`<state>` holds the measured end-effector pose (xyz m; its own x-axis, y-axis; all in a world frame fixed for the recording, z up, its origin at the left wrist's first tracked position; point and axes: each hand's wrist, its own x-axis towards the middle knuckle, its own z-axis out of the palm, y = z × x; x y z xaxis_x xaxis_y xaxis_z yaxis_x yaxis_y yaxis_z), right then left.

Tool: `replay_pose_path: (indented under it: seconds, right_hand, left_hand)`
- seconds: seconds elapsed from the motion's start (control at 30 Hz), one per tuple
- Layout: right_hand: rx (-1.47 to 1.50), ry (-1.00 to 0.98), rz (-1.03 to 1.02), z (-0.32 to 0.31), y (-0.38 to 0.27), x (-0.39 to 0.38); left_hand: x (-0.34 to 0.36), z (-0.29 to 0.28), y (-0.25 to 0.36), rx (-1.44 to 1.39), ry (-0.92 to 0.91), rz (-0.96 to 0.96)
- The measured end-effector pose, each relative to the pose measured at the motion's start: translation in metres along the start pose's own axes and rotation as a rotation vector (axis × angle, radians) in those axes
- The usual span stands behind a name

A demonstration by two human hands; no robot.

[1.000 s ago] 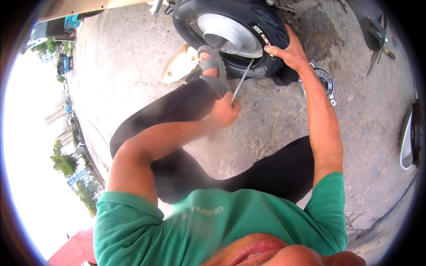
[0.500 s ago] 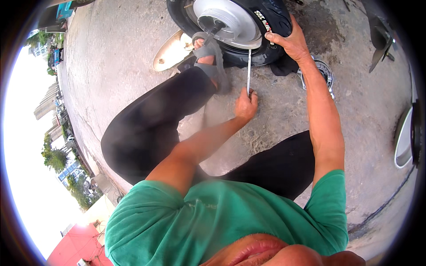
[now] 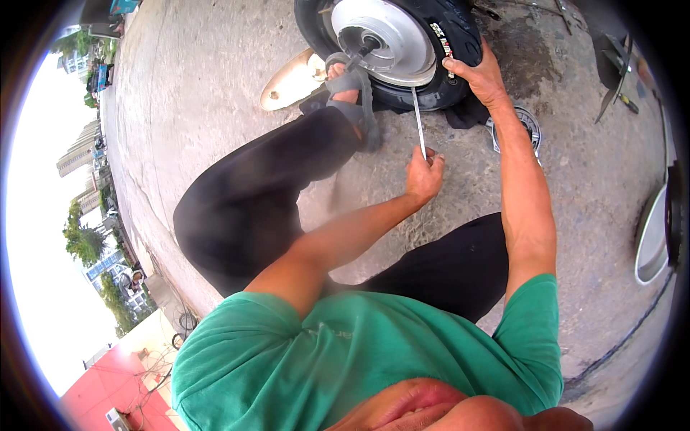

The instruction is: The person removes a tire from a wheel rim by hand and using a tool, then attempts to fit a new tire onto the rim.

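A small wheel lies flat on the concrete, a black tyre [image 3: 460, 29] around a silver rim [image 3: 381, 36]. My left hand [image 3: 424, 176] grips the lower end of a thin metal tyre lever [image 3: 418, 118], whose tip reaches the tyre's near edge. My right hand [image 3: 478, 72] presses down on the right side of the tyre. My foot in a grey sandal [image 3: 352, 100] rests against the wheel's near left edge.
A tan board [image 3: 291, 79] lies left of the wheel. A round metal part [image 3: 528, 126] sits right of my right arm. Tools [image 3: 618, 65] lie at the upper right, and a curved white-and-black part [image 3: 658, 230] is at the right rim. A dark stain marks the ground.
My left hand has swung right and toward me with the lever, which now stands more upright at the tyre's edge. My right hand stays on the tyre.
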<state>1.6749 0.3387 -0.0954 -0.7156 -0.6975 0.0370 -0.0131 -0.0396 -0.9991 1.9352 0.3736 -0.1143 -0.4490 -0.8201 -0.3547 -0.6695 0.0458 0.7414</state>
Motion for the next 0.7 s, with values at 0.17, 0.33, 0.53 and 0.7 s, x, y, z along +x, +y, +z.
replay_pose_path:
  seconds: [0.17, 0.33, 0.53, 0.7]
  right_hand:
    - [0.030, -0.029, 0.011, -0.001, -0.020, -0.004]
    - [0.061, -0.017, -0.001, -0.002, -0.014, -0.004]
    - [0.092, -0.051, 0.035, -0.006, -0.004, 0.000]
    - [-0.012, -0.007, 0.046, -0.003, -0.001, -0.003]
  left_hand:
    - [0.001, -0.022, -0.002, -0.122, -0.172, -0.174]
    - [0.009, -0.075, 0.045, -0.037, -0.327, -0.303]
    - [0.029, -0.109, 0.080, -0.113, -0.475, -0.492]
    - [0.001, -0.057, 0.059, -0.279, -0.349, -0.479]
